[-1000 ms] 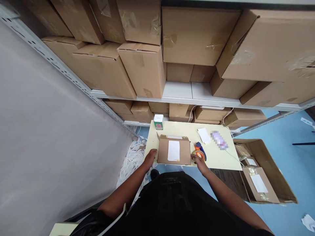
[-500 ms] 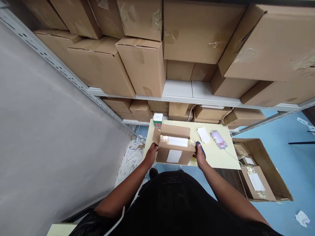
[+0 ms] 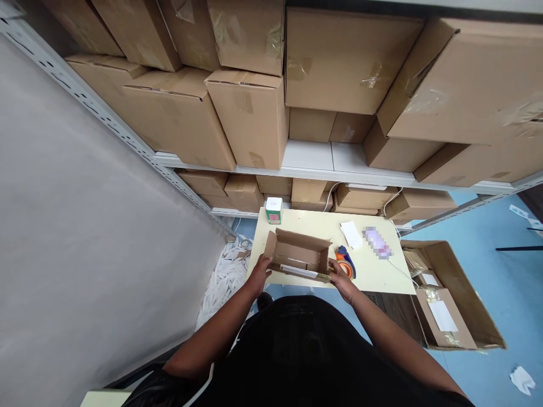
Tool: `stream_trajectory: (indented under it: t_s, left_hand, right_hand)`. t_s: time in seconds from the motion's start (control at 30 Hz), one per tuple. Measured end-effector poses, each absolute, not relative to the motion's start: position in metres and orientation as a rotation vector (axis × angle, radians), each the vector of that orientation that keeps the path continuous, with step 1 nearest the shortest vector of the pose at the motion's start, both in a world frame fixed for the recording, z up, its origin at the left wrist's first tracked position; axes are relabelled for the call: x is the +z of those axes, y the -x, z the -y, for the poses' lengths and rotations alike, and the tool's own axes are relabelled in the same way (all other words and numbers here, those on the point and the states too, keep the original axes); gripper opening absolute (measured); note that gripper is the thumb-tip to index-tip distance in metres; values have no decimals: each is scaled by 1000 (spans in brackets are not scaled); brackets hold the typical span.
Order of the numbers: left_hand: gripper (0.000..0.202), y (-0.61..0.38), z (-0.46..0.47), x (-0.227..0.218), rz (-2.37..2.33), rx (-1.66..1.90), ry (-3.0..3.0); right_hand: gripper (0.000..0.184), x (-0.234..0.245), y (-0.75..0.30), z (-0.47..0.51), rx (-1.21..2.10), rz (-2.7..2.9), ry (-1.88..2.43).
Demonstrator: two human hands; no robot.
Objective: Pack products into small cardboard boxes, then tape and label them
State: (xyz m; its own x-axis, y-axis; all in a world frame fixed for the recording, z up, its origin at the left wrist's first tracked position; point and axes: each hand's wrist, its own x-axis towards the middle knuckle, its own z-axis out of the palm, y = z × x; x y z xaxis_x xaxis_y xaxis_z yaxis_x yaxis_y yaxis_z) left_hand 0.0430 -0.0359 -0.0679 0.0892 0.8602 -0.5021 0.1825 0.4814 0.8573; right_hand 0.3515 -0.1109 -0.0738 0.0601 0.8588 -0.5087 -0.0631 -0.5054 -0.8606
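The box (image 3: 299, 257) stands open-topped, flaps unsealed; the tape gun (image 3: 345, 263) lies at its 3 o'clock. Left hand (image 3: 259, 271) and right hand (image 3: 339, 278) grip its ends.

1. Illumination: bright, even, diffuse overhead light; shadows soft and faint.
2. Glare: mild sheen on tape of the shelf boxes (image 3: 348, 62).
3. Distortion: strong wide-angle bending at frame edges.
4. Blur: one pixelated patch on the surface (image 3: 377, 265); remainder sharp.

Open box (image 3: 297, 257) is sitting at the front edge of the desk (image 3: 373, 271), with left hand (image 3: 259, 271) and right hand (image 3: 339, 280) holding its sides. Tape dispenser (image 3: 345, 263) is lying just right of it. Small carton (image 3: 274, 210) is standing behind, at the far left corner.
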Motion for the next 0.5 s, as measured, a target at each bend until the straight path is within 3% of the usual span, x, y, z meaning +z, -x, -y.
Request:
stream_trajectory:
  t_s: [0.1,0.27,0.5]
  left_hand:
    - [52,-36,35,-67,-1227,690,-883]
    - [70,-29,33,-74,-1133,646,-1131]
    - [49,-38,22,-100,-1498,591,-1218]
  right_hand:
    - [73,-78,-351,109,1502,858,1651]
    - [61,-88,-347,94,1274,912,1923]
    - [52,-92,-338,87,1004,1042,2132]
